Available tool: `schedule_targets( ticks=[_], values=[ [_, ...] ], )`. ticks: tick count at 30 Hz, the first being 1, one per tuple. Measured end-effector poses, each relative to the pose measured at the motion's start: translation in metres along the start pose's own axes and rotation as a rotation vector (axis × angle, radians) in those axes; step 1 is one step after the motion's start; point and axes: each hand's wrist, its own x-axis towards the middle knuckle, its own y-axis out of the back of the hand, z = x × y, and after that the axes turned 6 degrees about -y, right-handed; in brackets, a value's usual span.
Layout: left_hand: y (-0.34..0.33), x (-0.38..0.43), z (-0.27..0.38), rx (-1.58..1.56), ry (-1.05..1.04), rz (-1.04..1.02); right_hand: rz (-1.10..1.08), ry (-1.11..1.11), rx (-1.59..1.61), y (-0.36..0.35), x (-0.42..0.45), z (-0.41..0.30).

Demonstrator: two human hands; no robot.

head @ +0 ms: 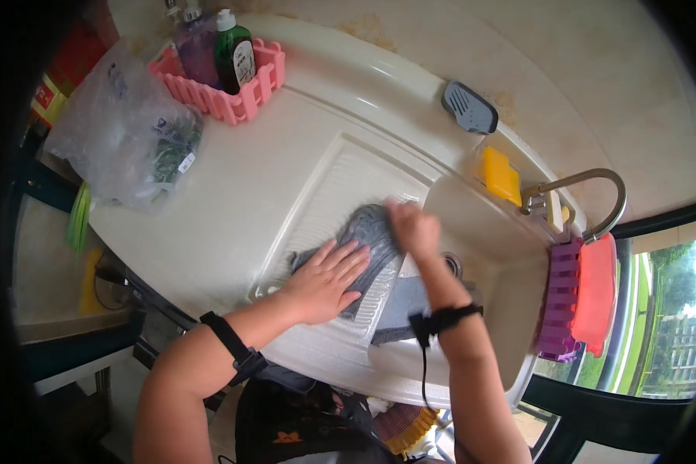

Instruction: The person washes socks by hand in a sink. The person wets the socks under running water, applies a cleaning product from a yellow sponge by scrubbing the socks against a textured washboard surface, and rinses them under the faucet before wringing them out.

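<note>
A wet grey cloth (368, 232) lies bunched on the ribbed washboard (319, 214) moulded into the white sink counter. My left hand (327, 284) presses flat on the cloth with its fingers spread. At the cloth's right edge is my right hand (414, 229), blurred and curled; whether it grips the fabric cannot be told. Below it, another grey cloth (400, 307) hangs over the washboard's edge into the sink basin (516, 290), partly hidden by my right forearm.
A pink basket (232, 104) holds bottles at the back left, beside a plastic bag of greens (122, 127). Along the back rim are a grey soap dish (470, 107), a yellow sponge-like block (500, 174) and a curved metal faucet (609, 180). Purple (558, 301) and red baskets (594, 296) stand right.
</note>
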Motion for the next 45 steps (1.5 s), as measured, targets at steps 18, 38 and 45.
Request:
schedule_targets(
  ticks=[18,38,45],
  values=[
    [0.007,-0.013,-0.01,0.015,0.178,-0.007,-0.144,-0.078,0.606,0.059,-0.011,-0.077],
    [0.011,-0.018,-0.011,0.086,0.199,-0.158,-0.202,-0.382,0.518,0.03,0.005,-0.058],
    [0.018,-0.019,-0.01,0.071,0.226,-0.282,-0.38,0.07,0.471,0.045,-0.005,-0.093]
  ],
)
